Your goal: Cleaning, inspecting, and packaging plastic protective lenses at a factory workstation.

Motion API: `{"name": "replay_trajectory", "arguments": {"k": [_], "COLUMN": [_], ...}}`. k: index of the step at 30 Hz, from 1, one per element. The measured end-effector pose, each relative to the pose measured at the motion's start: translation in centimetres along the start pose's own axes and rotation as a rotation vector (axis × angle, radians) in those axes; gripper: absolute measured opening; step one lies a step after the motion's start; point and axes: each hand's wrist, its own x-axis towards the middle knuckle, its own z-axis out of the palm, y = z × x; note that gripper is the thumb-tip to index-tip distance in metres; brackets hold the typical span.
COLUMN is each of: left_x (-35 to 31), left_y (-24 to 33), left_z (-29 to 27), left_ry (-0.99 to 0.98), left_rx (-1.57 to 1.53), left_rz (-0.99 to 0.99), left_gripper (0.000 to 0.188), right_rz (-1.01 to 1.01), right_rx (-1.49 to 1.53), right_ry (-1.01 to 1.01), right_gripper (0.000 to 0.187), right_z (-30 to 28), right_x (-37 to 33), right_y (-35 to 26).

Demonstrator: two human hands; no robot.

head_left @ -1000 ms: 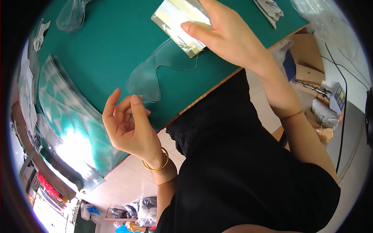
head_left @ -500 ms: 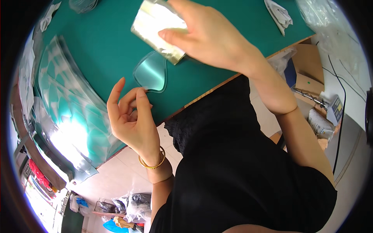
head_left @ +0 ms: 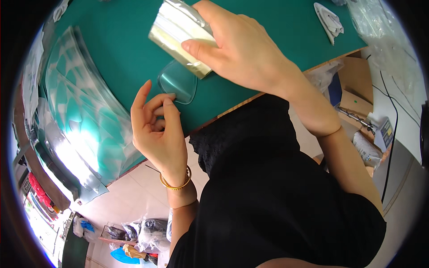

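My left hand point(head_left: 158, 129) pinches the near left edge of a clear rounded plastic piece point(head_left: 181, 85), lens-like in shape, between thumb and a fingertip; another finger points up, apart from it. The piece is over the green tabletop; whether it lies flat or is slightly raised I cannot tell. My right hand point(head_left: 246, 51) is closed round a shiny silver-gold block point(head_left: 176, 33) that looks like a wide roll or stack of film. Its lower edge covers the far edge of the clear piece; whether the two touch is not clear. The right fingers are partly hidden behind the block.
Sheets of clear plastic with cut-out shapes point(head_left: 82, 102) lie at the left of the green table point(head_left: 120, 53). A folded white cloth point(head_left: 329, 22) and clear plastic bags point(head_left: 380, 27) are at the far right. The table's wooden edge point(head_left: 237, 107) runs near my body.
The left hand and the clear piece now appear slightly farther right in view. The right hand still holds the shiny block, tilted a little differently. The whole view has shifted slightly.
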Motion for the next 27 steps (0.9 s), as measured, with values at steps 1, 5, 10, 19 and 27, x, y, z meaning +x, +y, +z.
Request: {"name": "replay_trajectory", "arguments": {"k": [1, 5, 10, 19, 27], "left_x": [-0.1, 0.1, -0.2, -1.4, -1.2], "left_y": [-0.1, 0.0, -0.2, -0.4, 0.2], "left_z": [-0.1, 0.2, -0.1, -1.9, -4.4], "left_ry": [0.005, -0.012, -0.022, 0.012, 0.016], "left_rx": [0.003, 0.000, 0.009, 0.011, 0.085], "left_rz": [-0.007, -0.006, 0.001, -0.020, 0.117], "left_gripper": [0.036, 0.036, 0.037, 0.035, 0.027], "right_rz": [-0.015, -0.026, -0.059, -0.138, -0.087], "right_rx": [-0.011, -0.041, 0.000, -0.019, -0.050], "right_ry": [-0.030, -0.017, -0.062, -0.077, -0.101], "right_gripper": [0.031, 0.032, 0.031, 0.034, 0.038], "right_z": [0.0, 1.0, 2.5, 3.4, 2.4], "right_x": [0.0, -0.3, -1.1, -1.1, -2.3], "right_y": [0.0, 0.4, -0.7, -1.6, -1.4]}}
